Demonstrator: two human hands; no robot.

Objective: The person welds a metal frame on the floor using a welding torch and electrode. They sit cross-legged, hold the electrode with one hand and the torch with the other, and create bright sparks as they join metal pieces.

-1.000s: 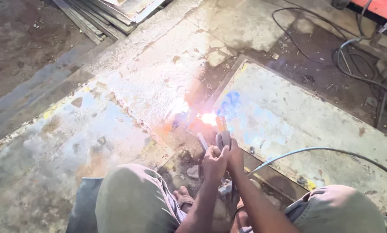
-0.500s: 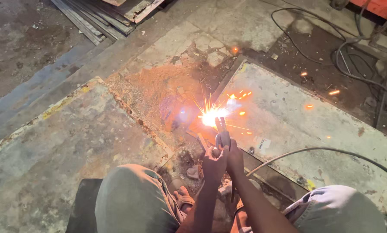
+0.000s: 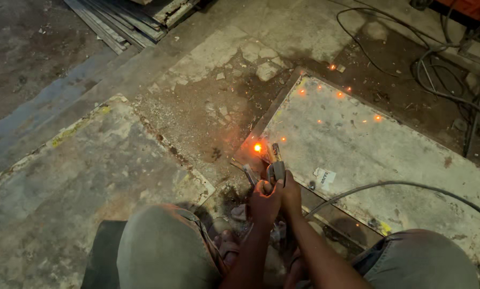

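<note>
I squat over a grey metal plate [image 3: 368, 155] lying on the floor. My right hand [image 3: 291, 192] grips a welding electrode holder [image 3: 276, 170] whose rod points at a glowing orange spot [image 3: 257, 147] on the plate's near left edge. My left hand [image 3: 262, 200] is closed beside the right, pressed against it, and touches the holder's handle; a short metal rod [image 3: 248, 174] sticks up beside it. Small orange sparks [image 3: 337, 94] lie scattered over the plate's far part.
A grey cable [image 3: 400, 184] runs from the holder across the plate to the right. Black cables [image 3: 443, 80] coil at the back right. Stacked metal strips [image 3: 127, 18] lie at the back left. My knees [image 3: 165, 251] fill the lower frame.
The bright arc and its flare have died down to a small orange glow. Sparks have flown outward over the plate. Both hands stay in about the same place.
</note>
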